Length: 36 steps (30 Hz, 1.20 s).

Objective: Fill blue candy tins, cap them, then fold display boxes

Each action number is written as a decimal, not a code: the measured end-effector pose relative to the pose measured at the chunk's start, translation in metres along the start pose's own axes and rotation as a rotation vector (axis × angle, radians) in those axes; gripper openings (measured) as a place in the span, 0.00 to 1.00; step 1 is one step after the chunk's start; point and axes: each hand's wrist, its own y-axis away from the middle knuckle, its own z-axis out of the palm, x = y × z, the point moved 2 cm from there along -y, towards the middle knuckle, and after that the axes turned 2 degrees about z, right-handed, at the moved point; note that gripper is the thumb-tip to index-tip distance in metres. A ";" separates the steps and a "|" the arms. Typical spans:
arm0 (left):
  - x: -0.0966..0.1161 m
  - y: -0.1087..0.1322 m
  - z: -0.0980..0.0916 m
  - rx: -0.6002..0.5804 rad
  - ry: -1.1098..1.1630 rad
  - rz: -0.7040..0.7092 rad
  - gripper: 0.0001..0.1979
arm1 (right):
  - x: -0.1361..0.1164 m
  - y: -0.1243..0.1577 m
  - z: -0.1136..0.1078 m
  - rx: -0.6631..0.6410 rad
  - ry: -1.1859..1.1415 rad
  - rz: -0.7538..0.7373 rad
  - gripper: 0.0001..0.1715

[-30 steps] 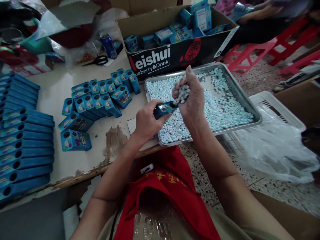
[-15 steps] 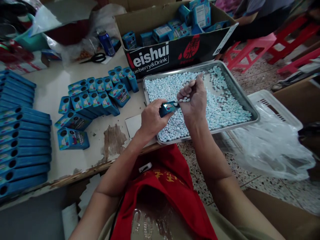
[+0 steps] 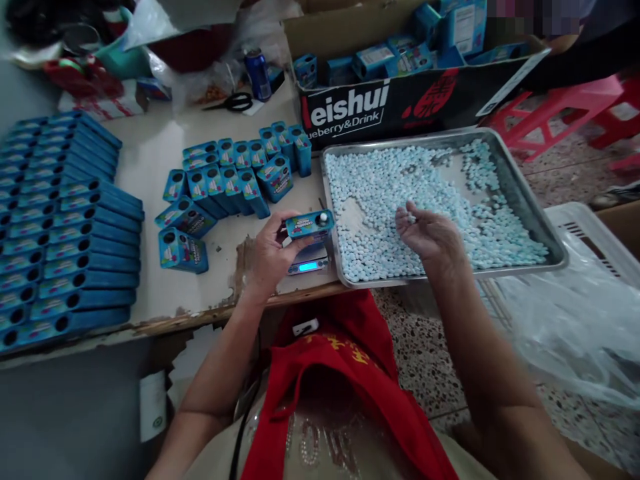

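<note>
My left hand (image 3: 270,257) is closed around the end of a blue candy box (image 3: 305,225). The box lies on its side with its round hole to the right, and a pale candy (image 3: 323,217) sits in that hole. Just below the box is a small digital scale (image 3: 307,267) with a lit display; whether they touch I cannot tell. My right hand (image 3: 434,237) is half curled, palm partly up, over the metal tray (image 3: 450,272) of loose pale-blue candies (image 3: 380,247). A bit of candy shows between its thumb and fingers; the rest of the palm is hidden.
Several blue boxes (image 3: 215,190) stand left of the tray, with stacked rows (image 3: 90,267) at the far left. Behind the tray is a black carton (image 3: 350,110) of more boxes. Scissors (image 3: 235,102) and a blue can (image 3: 257,75) lie beyond. Red stools (image 3: 560,120) stand right.
My right hand has drawn away from the box, rightward over the tray. My left hand has moved the box left, above the scale, whose display now shows. The view has shifted left.
</note>
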 end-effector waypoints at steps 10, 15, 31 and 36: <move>-0.027 0.017 -0.014 -0.009 0.010 -0.027 0.26 | 0.006 0.017 0.014 -0.135 0.411 0.067 0.05; -0.026 0.030 -0.042 0.060 -0.131 -0.001 0.47 | 0.002 0.019 0.016 -0.024 0.431 0.053 0.07; -0.017 0.048 -0.060 0.301 -0.209 -0.048 0.31 | -0.003 0.035 0.041 -0.078 0.508 -0.171 0.15; -0.023 0.052 -0.051 0.268 -0.201 -0.072 0.34 | -0.003 0.038 0.044 -0.129 0.611 -0.302 0.14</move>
